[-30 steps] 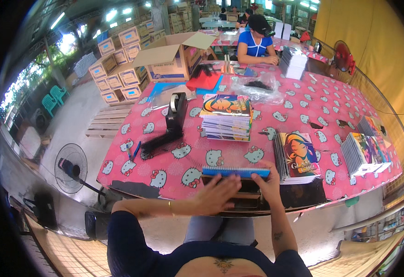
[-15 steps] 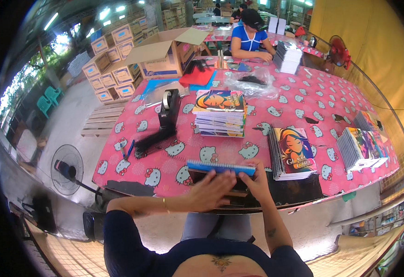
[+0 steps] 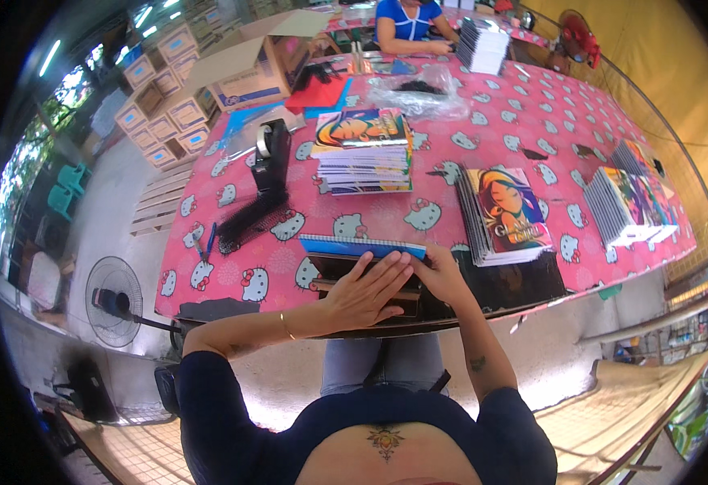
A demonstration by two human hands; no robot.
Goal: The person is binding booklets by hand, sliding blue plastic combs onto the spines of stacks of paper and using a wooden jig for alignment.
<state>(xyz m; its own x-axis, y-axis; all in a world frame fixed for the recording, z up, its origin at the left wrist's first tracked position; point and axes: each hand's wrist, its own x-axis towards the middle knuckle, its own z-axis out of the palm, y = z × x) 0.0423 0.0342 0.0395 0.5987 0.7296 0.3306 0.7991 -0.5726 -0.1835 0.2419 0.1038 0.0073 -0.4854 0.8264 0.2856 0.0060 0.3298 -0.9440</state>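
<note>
From my remote station I read the near bench edge first. The left hand [image 3: 366, 291] lies flat, fingers released and spread, palm pressing on a dark flat block [image 3: 370, 279] at the bench [image 3: 532, 121] rim. The right hand [image 3: 439, 273], at its 3 o'clock, rests fingers curled on the same block, touching a blue-covered spiral notebook [image 3: 362, 246] lying just beyond at 12 o'clock; whether it grips the notebook I cannot tell.

To do this step well, I judge both palms should press evenly, keeping the notebook's spiral edge square to the block.

The bench cover is glossy pink printed sheet with white cat faces. At 10 o'clock stands a black tape dispenser [image 3: 271, 153], hard plastic, beside a black comb-like strip [image 3: 249, 222]. At 12 o'clock, a squared stack of notebooks [image 3: 364, 153] with glossy picture covers. At 2 o'clock, two further stacks [image 3: 503, 214] lie fanned. Farther off: crumpled clear plastic bag [image 3: 419, 89], open cardboard box [image 3: 249, 69], another person's blue sleeve [image 3: 406, 16].
</note>
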